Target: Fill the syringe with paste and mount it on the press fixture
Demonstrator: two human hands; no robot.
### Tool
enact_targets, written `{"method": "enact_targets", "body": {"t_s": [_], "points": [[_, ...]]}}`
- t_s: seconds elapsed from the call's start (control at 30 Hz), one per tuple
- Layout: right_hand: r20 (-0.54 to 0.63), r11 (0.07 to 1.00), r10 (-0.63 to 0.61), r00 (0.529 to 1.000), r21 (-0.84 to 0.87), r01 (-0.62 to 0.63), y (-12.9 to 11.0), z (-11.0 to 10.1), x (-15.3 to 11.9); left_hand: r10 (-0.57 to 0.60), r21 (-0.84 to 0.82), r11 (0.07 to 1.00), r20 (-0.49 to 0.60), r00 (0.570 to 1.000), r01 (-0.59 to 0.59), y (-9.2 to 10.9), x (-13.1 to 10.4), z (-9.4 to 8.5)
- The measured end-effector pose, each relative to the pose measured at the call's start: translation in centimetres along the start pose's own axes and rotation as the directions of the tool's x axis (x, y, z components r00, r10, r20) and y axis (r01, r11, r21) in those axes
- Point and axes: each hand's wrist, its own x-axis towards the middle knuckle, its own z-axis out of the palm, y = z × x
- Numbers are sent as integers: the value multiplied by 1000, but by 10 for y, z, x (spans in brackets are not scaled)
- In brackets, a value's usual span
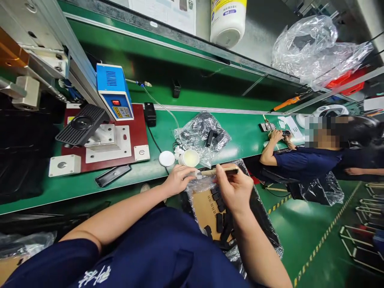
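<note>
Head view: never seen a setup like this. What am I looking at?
No robot here: one head-worn camera looks forward and down at the wearer's own work. The bare left hand pinches a small translucent piece; the bare right hand holds a thin tan stick pointing toward it. Whether they touch is unclear. On the green bench are an open white tub, a flat white disc and a clear plastic bag. A blue box stands at left; another person sits at right.

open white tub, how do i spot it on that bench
On the green bench, find the clear plastic bag. By its near left edge, just beyond the left hand, sits the tub. Pale yellowish contents set it apart from the flat white disc.
</note>
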Motion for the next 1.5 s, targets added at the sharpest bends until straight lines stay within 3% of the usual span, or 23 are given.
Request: {"method": "enact_targets", "body": {"t_s": [0.37,0.5,0.6,0.7,0.87,0.97,1.2,1.33,1.5], "points": [[-134,996,79,988,52,-73,4,-5,-9,11,30,999,56,998,-12,6,2,-4],[-74,990,118,990,87,-111,7,-4,-11,15,17,1000,57,998,-16,7,2,-4],[-138,991,107,985,91,-94,7,-5,-14,-4,37,999,47,999,2,7,0,-5],[-106,992,97,990,93,-87,3,-8,-15,-16,48,999,45,999,14,6,0,-6],[-282,993,31,959,120,3,-4,-19,-10,-3,63,998,11,1000,2,4,0,-9],[-311,993,21,950,114,16,-8,-22,-8,-3,59,998,-4,1000,3,2,-1,-10],[-229,998,44,972,44,-35,-5,-8,-7,1,59,998,-22,1000,0,0,-3,-8],[-157,988,109,982,122,-90,-3,3,-5,12,46,999,-44,999,-10,1,-2,-8],[-153,984,108,982,156,-84,-2,3,-3,17,29,999,-8,1000,-17,1,-3,-12]]}}
